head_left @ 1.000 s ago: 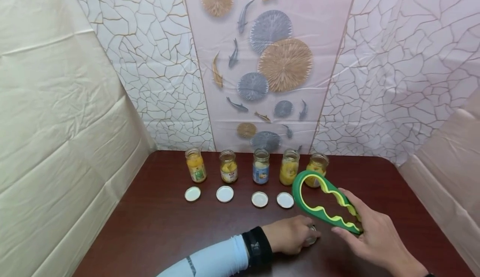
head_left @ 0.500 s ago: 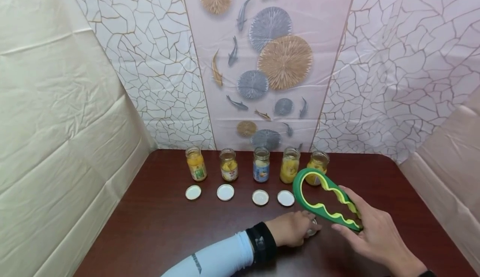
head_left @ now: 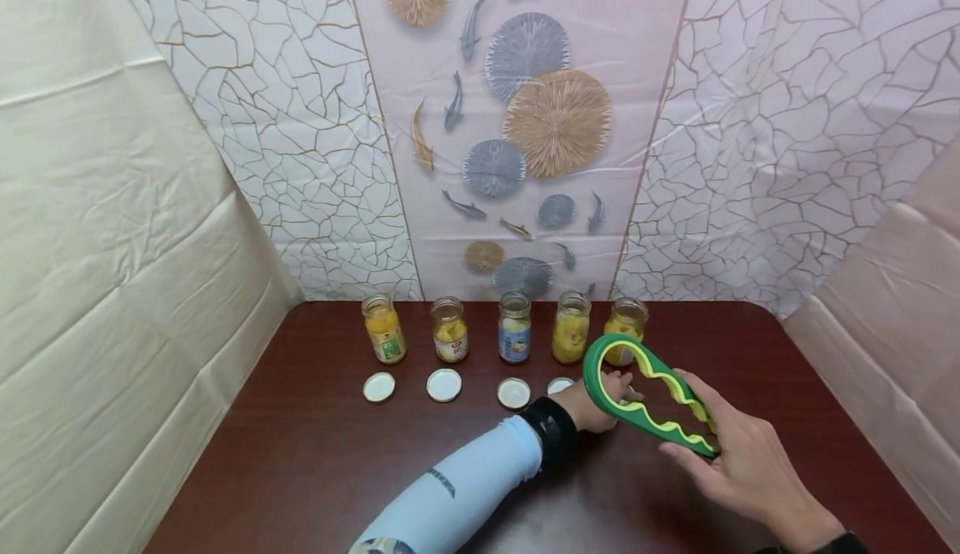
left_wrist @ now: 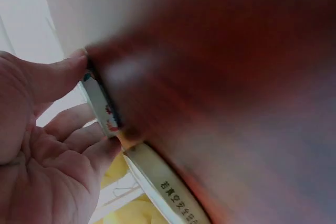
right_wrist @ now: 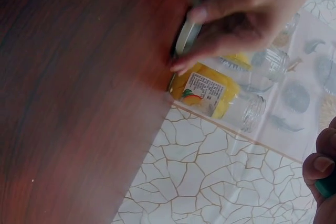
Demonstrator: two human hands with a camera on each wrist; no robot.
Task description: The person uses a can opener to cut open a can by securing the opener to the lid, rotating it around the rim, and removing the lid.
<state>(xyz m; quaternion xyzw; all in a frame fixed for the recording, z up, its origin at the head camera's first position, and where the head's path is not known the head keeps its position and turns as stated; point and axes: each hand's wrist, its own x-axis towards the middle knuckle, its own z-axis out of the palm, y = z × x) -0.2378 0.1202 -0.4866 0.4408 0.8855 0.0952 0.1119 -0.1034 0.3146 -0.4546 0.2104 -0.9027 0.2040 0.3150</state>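
My left hand pinches a jar lid by its edge, thumb on one side and fingers on the other, low over the table in front of the rightmost jar. The lid's side shows a printed pattern in the left wrist view, and another lid with dark lettering lies right beside it. My right hand grips the ends of a green jar opener with a wavy yellow inner edge. The opener's loop is held up, overlapping the left fingers and the rightmost jar in the head view.
Several lidless glass jars of yellow fruit stand in a row at the table's back, from the leftmost jar to the right. In front lie lids: a left lid, a larger white lid and a third lid. Patterned cloth hangs behind.
My left hand has moved the lid forward, away from me, toward the rightmost jar; its wrist now partly covers the fourth lid. My right hand keeps the jar opener in nearly the same place.
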